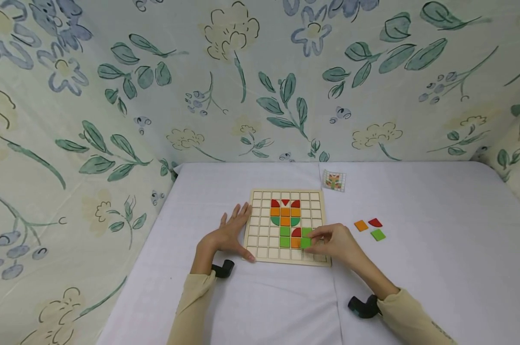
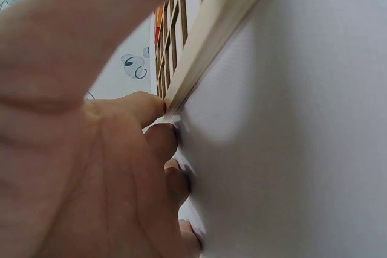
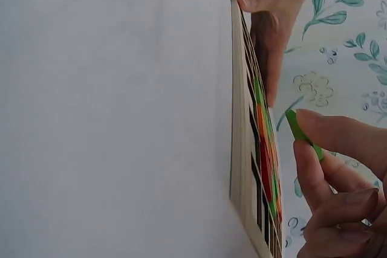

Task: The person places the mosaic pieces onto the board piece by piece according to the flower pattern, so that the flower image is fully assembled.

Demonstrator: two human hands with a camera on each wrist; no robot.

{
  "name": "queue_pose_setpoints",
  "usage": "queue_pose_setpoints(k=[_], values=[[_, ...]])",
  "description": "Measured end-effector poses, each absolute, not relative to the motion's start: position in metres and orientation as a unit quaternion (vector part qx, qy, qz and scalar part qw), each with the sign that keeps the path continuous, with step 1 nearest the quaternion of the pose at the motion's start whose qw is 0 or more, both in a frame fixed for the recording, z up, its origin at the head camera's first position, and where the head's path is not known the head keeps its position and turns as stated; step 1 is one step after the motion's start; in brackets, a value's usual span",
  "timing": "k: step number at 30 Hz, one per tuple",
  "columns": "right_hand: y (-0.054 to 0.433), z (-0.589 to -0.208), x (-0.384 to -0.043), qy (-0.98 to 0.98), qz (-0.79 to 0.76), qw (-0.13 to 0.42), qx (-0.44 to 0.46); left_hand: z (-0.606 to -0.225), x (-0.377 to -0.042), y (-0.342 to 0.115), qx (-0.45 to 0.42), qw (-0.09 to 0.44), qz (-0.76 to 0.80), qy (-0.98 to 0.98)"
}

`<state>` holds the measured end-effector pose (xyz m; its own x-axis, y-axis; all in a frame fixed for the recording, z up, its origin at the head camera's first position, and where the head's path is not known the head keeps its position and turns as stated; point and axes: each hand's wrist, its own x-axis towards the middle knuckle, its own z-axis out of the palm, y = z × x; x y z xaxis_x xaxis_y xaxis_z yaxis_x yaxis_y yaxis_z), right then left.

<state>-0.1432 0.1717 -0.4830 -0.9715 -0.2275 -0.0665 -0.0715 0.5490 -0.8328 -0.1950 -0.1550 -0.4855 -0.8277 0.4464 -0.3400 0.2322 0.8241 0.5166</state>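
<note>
A square wooden grid board (image 1: pixel 263 241) lies on the white cloth. Red, orange and green flat tiles fill part of its middle, forming a flower-like pattern. My right hand (image 1: pixel 341 243) is over the board's lower right and pinches a green square tile (image 3: pixel 294 124) between thumb and fingertips; the right wrist view shows the tile tilted and apart from the board. Along the board's left edge, my left hand (image 1: pixel 227 235) rests with fingers spread, the thumb near the lower corner. In the left wrist view, fingertips (image 2: pixel 162 140) touch the board's wooden side.
Right of the board lie three loose tiles: an orange square (image 1: pixel 361 225), a red curved piece (image 1: pixel 375 222) and a green square (image 1: pixel 378 235). A small pattern card (image 1: pixel 334 180) sits behind the board's far right corner. Floral cloth (image 1: pixel 243 120) hangs behind the table.
</note>
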Motion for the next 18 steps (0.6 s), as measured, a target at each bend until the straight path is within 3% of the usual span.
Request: queue_pose_setpoints(k=[9, 18], values=[[0.133, -0.49, -0.139, 0.872, -0.456, 0.102, -0.146, -0.484, -0.194, -0.154, 0.187, 0.227, 0.236, 0.926], [0.124, -0.491, -0.138, 0.879, -0.441, 0.092, -0.155, -0.484, -0.194, -0.155, 0.187, 0.225, 0.235, 0.927]])
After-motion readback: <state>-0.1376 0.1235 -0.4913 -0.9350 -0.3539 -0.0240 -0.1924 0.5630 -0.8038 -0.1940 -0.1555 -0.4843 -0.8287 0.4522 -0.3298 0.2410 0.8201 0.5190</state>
